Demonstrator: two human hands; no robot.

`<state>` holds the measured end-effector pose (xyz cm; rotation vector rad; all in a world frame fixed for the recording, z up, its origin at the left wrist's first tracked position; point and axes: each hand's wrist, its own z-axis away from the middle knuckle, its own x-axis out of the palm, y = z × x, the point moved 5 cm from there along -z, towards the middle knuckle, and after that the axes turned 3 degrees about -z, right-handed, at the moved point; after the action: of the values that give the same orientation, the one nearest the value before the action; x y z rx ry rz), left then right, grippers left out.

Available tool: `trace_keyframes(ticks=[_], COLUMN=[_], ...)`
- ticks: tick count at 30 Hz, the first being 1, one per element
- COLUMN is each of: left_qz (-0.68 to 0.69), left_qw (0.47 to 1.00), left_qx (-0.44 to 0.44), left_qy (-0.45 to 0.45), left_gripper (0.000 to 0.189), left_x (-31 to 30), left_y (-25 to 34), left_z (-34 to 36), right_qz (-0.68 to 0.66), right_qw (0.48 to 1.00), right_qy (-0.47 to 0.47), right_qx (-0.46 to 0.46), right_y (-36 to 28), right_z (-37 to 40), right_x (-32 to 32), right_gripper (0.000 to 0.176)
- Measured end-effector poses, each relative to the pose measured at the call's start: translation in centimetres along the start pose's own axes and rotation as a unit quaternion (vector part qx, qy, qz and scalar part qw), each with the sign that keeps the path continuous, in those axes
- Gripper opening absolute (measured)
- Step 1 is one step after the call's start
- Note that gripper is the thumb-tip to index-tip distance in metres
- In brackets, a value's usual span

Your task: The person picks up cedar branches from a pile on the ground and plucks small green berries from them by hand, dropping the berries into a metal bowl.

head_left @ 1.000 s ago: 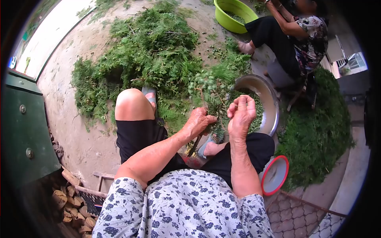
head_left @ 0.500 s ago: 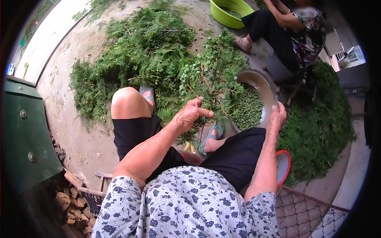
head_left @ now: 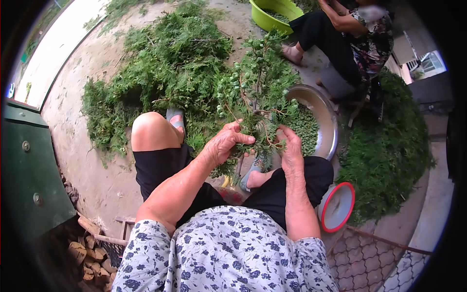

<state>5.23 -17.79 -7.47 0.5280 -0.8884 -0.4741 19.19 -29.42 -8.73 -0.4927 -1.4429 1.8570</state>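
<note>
My left hand (head_left: 227, 141) is closed around the lower part of a leafy conifer branch (head_left: 257, 100), which points away from me and carries clusters of small green cones (head_left: 239, 82). At the branch's right side, my right hand (head_left: 291, 152) has bent fingers at a low sprig, pinching it; the fingertips are partly hidden by leaves. Just beyond the right hand stands a metal basin (head_left: 331, 129), with many picked green cones (head_left: 306, 127) inside. The branch overlaps the basin's left edge.
Cut conifer branches (head_left: 175, 68) lie heaped ahead; another green heap (head_left: 389, 151) is on the right. A person (head_left: 362, 39) sits at upper right beside a lime-green tub (head_left: 270, 19). A red-rimmed bowl (head_left: 338, 207) stands near my right elbow. Firewood (head_left: 92, 258) lies lower left.
My right hand has let go of the basin's rim and moved left to the branch. The left hand keeps its hold on the branch. More of the red-rimmed bowl shows.
</note>
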Motion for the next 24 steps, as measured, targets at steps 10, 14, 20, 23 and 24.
trace_keyframes(ticks=[10, 14, 20, 23, 24], left_qz=[-0.075, -0.124, -0.220, -0.451, -0.647], left_qw=[0.996, 0.989, 0.967, 0.862, 0.580], left_qx=[-0.047, 0.045, 0.130, 0.196, 0.482], left_qy=[-0.028, -0.064, -0.021, 0.119, 0.110], left_gripper=[0.060, 0.056, 0.040, 0.031, 0.025], left_x=[0.3, 0.5, 0.3, -0.2, 0.4], left_y=[0.1, 0.3, 1.3, 1.7, 0.5], left_z=[0.5, -0.4, 0.2, 0.6, 1.3], right_qz=[-0.112, -0.194, -0.140, -0.052, -0.015], right_qw=[0.992, 0.981, 0.979, 0.978, 0.975], right_qy=[-0.007, 0.009, 0.055, 0.100, 0.132], right_qx=[0.062, 0.010, -0.139, -0.173, -0.176], right_y=[-2.7, -2.5, -4.1, -3.4, -3.1], right_z=[0.7, 0.8, 1.8, 1.3, 1.4], right_x=[4.8, 4.5, 5.5, 5.4, 5.4], right_gripper=[0.026, 0.017, 0.017, 0.019, 0.018])
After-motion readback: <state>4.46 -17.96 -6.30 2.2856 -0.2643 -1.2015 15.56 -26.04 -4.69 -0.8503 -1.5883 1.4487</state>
